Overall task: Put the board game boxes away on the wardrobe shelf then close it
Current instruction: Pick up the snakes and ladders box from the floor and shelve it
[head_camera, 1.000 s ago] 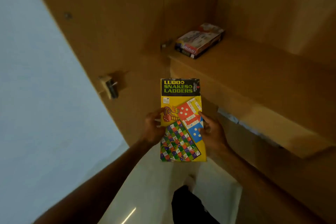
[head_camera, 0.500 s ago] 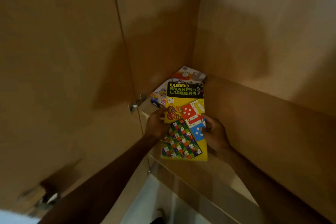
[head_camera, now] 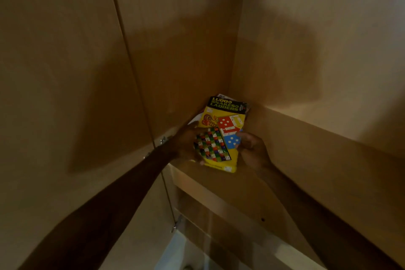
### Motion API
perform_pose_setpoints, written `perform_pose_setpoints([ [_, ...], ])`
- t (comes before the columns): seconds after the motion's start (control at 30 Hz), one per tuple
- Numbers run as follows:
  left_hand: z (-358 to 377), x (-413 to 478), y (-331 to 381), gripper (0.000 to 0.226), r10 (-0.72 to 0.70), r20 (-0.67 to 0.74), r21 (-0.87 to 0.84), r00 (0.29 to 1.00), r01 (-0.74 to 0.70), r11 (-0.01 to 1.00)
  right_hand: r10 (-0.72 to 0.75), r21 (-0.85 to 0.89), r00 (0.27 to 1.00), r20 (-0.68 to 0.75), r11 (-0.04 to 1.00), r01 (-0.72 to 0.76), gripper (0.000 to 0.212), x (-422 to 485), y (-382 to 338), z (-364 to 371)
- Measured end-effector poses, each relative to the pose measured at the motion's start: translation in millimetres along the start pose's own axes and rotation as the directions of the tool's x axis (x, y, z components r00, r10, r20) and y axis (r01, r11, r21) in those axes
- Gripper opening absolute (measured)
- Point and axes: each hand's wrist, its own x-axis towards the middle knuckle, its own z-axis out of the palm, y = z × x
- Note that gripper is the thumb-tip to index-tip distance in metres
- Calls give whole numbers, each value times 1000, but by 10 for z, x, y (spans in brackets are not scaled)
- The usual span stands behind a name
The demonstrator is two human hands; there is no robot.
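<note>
Ludo box (head_camera: 221, 133): over second box (head_camera: 222, 96), shelf (head_camera: 285, 160) back-left corner | left hand (head_camera: 186, 142): its left | right hand (head_camera: 252, 149): its right

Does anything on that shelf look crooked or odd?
Slightly: the Ludo box, gripped by the left hand and right hand, lies askew over a second box in the shelf corner; its edges peek out.

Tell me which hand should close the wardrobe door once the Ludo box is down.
Left hand, probably: the open door stands on its side; the right hand is farther off. Both grip the Ludo box.
</note>
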Motion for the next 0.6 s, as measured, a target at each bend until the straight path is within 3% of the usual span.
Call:
perform_pose_setpoints([
  [0.07, 26, 0, -107, 82, 22, -186, 136, 982, 3, 991, -44, -59, 998, 50, 997, 47, 38, -61, -38, -2],
  [0.13, 115, -100, -44, 48, -18, -318, 227, 948, 95, 969, -110, -114, 982, 156, 985, 128, 38, -130, -45, 15],
  [0.23, 253, -195, 56, 30, -44, -458, 244, 888, 173, 954, -166, -228, 943, 289, 945, 236, 39, -165, -35, 65],
  [0.47, 257, -300, -46, 68, -117, -362, 225, 925, 208, 952, -157, -357, 879, 449, 871, 338, 51, -127, -109, 217],
  [0.6, 200, -269, -76, 82, -185, -266, 249, 946, 253, 935, -174, -352, 867, 466, 863, 363, 53, -80, -111, 283],
])
